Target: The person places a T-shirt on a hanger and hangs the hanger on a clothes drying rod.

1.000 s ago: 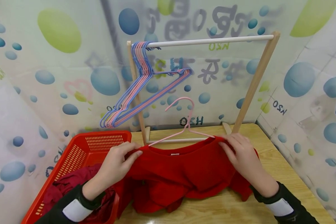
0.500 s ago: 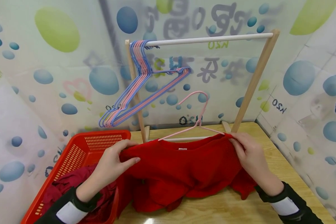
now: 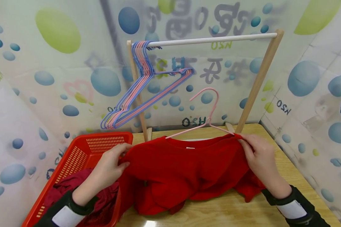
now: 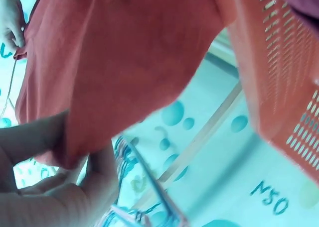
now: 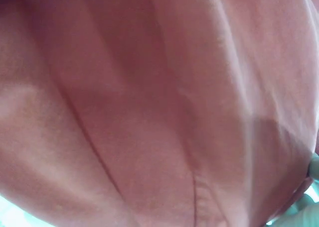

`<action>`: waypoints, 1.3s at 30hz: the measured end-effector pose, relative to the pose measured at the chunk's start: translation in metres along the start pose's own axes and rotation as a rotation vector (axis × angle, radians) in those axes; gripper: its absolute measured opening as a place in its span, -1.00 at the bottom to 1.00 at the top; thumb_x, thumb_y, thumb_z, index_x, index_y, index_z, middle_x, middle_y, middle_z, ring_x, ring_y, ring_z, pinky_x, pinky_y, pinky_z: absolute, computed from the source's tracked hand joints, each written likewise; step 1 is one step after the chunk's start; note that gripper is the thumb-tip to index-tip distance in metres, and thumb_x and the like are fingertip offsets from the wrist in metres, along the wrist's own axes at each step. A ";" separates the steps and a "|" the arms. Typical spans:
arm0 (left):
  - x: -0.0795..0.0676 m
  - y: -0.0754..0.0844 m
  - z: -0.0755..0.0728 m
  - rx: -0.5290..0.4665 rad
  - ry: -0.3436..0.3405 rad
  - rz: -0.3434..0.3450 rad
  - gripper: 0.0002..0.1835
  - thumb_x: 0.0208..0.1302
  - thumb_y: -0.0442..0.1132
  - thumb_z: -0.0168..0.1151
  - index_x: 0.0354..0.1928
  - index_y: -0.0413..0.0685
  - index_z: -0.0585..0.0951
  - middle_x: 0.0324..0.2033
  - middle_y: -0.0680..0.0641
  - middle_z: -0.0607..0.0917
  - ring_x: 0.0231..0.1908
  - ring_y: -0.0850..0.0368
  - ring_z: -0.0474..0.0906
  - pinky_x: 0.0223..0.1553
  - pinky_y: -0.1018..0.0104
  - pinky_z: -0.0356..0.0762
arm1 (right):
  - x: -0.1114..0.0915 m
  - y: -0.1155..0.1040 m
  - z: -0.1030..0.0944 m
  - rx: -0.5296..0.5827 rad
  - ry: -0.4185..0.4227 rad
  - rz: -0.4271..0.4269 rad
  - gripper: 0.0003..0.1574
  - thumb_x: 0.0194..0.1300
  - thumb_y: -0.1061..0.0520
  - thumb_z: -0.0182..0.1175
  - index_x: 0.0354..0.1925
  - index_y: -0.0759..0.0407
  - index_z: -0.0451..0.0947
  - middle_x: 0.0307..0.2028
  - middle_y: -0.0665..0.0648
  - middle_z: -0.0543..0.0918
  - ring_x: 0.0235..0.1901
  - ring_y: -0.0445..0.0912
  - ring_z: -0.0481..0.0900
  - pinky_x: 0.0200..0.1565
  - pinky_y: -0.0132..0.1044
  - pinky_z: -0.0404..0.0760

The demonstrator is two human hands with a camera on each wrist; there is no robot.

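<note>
A red shirt (image 3: 187, 170) hangs between both hands above the table, its neckline upward with a small white label. Inside its shoulders sits a pink hanger (image 3: 209, 121), whose hook and upper arms rise out of the neckline. My left hand (image 3: 109, 165) pinches the shirt at the left shoulder, thumb against fingers; the left wrist view shows the red cloth (image 4: 134, 62) caught between them. At the right shoulder my right hand (image 3: 260, 157) grips cloth near the hanger's right end. Cloth fills most of the right wrist view. The hanger's lower part is hidden.
Behind the shirt stands a rack with a white rail (image 3: 216, 40) and wooden posts. Several blue and pink hangers (image 3: 136, 94) hang at its left end. A red basket (image 3: 74, 157) with dark red cloth (image 3: 74, 184) stands left on the wooden table (image 3: 216, 211).
The hanger has shifted right and upward with the shirt's shoulders. My right hand has moved slightly right, and my left hand has slid outward to the left along the shoulder.
</note>
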State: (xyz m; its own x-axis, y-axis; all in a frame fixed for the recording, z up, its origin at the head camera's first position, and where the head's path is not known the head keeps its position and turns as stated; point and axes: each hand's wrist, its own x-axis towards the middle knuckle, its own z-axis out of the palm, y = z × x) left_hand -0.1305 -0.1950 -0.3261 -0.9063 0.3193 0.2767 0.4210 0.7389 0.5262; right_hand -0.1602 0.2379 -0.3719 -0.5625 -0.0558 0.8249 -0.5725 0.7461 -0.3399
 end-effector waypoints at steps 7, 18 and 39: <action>0.008 0.018 -0.005 0.039 0.051 0.127 -0.37 0.15 -0.16 0.37 0.28 -0.02 0.42 0.05 0.04 0.54 0.05 0.10 0.44 0.04 0.15 0.44 | 0.000 -0.010 0.004 -0.002 -0.033 -0.027 -0.71 0.04 0.39 0.33 -0.19 0.22 0.68 -0.35 0.13 0.68 -0.32 -0.03 0.57 0.03 -0.66 0.29; 0.020 0.035 0.010 0.052 0.154 0.298 -0.82 0.21 -0.32 0.29 -0.13 -0.11 0.63 -0.18 0.01 0.60 -0.19 0.19 0.40 -0.21 0.40 0.44 | 0.001 -0.029 0.010 0.015 -0.088 -0.056 -0.65 0.01 0.40 0.35 -0.18 0.18 0.68 -0.34 0.08 0.68 -0.33 -0.06 0.59 -0.02 -0.65 0.32; 0.018 0.019 0.016 -0.023 0.272 0.246 -0.88 0.20 -0.35 0.28 -0.24 -0.02 0.66 -0.36 0.17 0.59 -0.31 0.29 0.39 -0.33 0.42 0.38 | -0.037 0.011 -0.016 0.008 -0.096 0.260 -0.68 0.22 0.30 0.25 -0.02 0.24 0.58 -0.19 0.09 0.60 -0.16 -0.55 0.38 -0.16 -0.73 0.34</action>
State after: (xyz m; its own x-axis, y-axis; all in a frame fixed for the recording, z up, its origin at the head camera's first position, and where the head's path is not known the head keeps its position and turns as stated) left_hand -0.1390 -0.1656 -0.3237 -0.7364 0.3143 0.5991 0.6287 0.6450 0.4344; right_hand -0.1367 0.2588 -0.3988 -0.7446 0.0739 0.6634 -0.4063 0.7384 -0.5382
